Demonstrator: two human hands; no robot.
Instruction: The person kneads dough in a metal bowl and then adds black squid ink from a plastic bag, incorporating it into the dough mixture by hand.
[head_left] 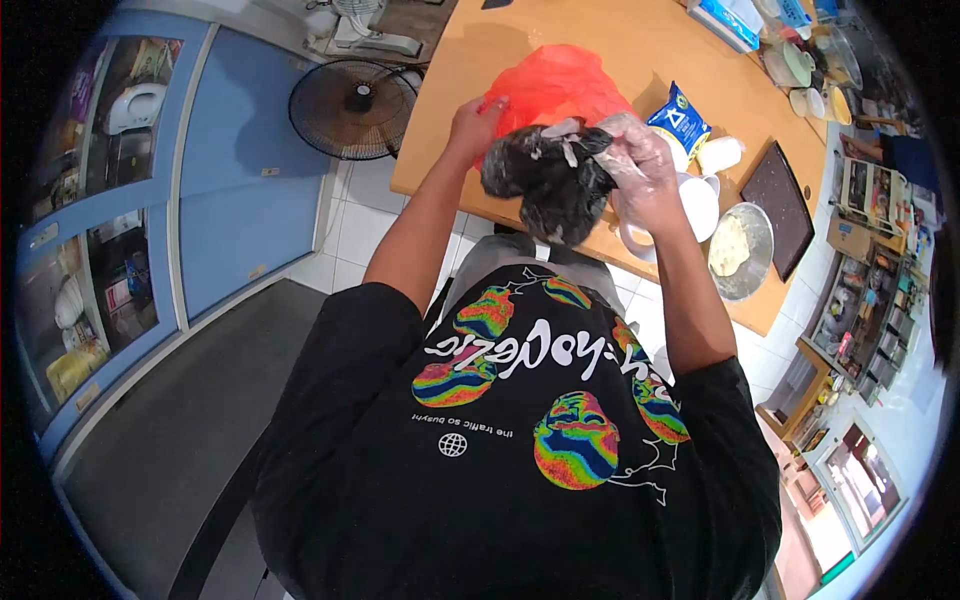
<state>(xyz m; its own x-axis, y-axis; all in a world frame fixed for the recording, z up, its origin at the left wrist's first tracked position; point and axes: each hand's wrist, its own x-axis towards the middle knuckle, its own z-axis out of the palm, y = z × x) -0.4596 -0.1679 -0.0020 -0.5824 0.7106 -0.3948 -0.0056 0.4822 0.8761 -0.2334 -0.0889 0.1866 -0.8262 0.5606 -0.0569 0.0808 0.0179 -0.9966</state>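
My left hand [477, 125] is closed on the edge of a red plastic bag [555, 80] over the wooden table. A dark, crumpled plastic bag with some pale scraps [545, 195] hangs in front of it, gripped by my right hand [645, 170], which wears a clear plastic glove. Just right of that hand lie a blue packet [678, 125], a small white container [720, 153] and white cups or jugs [697, 210]. A steel bowl of pale dough [738, 255] sits farther right.
The wooden table [465, 50] carries a dark tray [780, 200], a blue box [725, 22] and several containers [800, 60]. A black fan [355, 110] stands left of it, beside blue cabinets [240, 180]. A person [870, 150] is partly visible at the far right.
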